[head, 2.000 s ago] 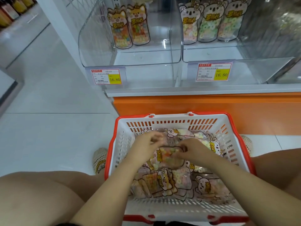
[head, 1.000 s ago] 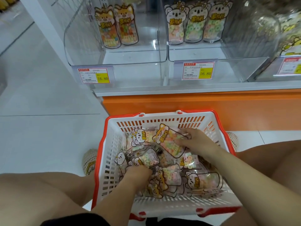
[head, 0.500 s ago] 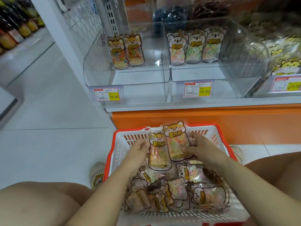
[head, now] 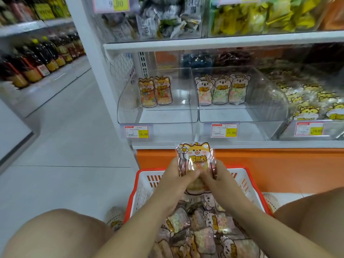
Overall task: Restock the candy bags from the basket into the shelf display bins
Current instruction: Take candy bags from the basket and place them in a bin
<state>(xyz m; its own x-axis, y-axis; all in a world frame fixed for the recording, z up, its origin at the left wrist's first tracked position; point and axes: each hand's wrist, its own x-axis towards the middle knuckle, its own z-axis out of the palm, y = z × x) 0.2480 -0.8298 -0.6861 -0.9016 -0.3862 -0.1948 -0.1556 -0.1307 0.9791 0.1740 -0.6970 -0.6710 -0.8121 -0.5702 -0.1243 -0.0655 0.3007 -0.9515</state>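
Observation:
Orange fox candy bags (head: pixel 195 157) are stacked upright above the basket, held between my left hand (head: pixel 179 178) and my right hand (head: pixel 214 176), one on each side. The red and white basket (head: pixel 147 180) sits on the floor between my knees with several more candy bags (head: pixel 201 226) inside. On the low shelf, the left clear bin (head: pixel 158 116) holds two fox bags (head: pixel 155 92) at its back. The middle clear bin (head: pixel 242 116) holds three koala bags (head: pixel 221 90).
A third bin (head: pixel 314 105) on the right is full of yellow bags. Price tags (head: pixel 136 131) hang on the bin fronts above the orange shelf base (head: pixel 279 168). A shelf board (head: pixel 223 41) overhangs the bins. Bottles (head: pixel 37 58) line the aisle to the left.
Both hands picked fox bags out of the basket, brought them together into one stack and lifted it higher toward the shelf. The view tilted upward.

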